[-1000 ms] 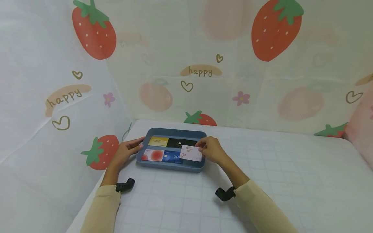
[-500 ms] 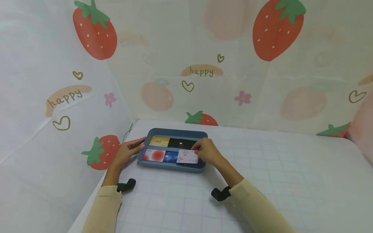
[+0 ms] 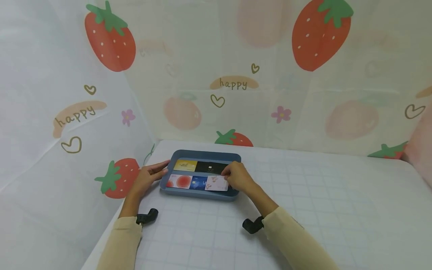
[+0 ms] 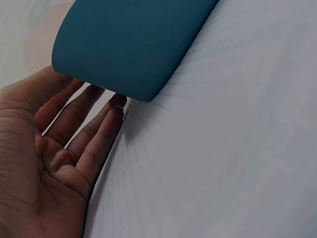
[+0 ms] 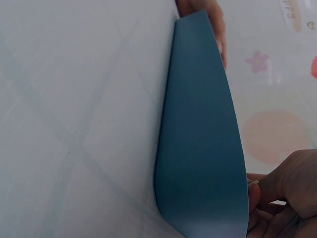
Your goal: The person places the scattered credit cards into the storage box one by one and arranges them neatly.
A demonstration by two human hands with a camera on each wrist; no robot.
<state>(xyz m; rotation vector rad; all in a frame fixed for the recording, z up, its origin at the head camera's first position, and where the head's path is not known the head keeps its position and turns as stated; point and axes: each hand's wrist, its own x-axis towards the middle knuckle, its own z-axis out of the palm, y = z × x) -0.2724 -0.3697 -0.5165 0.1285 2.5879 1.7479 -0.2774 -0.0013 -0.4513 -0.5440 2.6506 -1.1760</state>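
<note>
A pale card with a pink floral print (image 3: 216,183) lies low in the front right of the blue tray (image 3: 199,194), overlapping the blue VIP card (image 3: 197,183). My right hand (image 3: 239,177) reaches over the tray's right rim and pinches this card at its upper right corner. In the right wrist view, the tray's wall hides part of the fingers. My left hand (image 3: 144,182) rests against the tray's left end, fingers extended and touching its wall; the left wrist view shows them spread beside the tray.
Inside the tray, a yellow card (image 3: 185,165) and a black card (image 3: 208,167) lie in the back row, with a red-circle card (image 3: 179,181) at front left. A strawberry-print sheet (image 3: 290,93) hangs behind the white grid-patterned table (image 3: 189,236).
The right hand has moved left and down with the floral card, lowering it from over the tray's right side to beside the blue card. The left hand stays at the tray's end.
</note>
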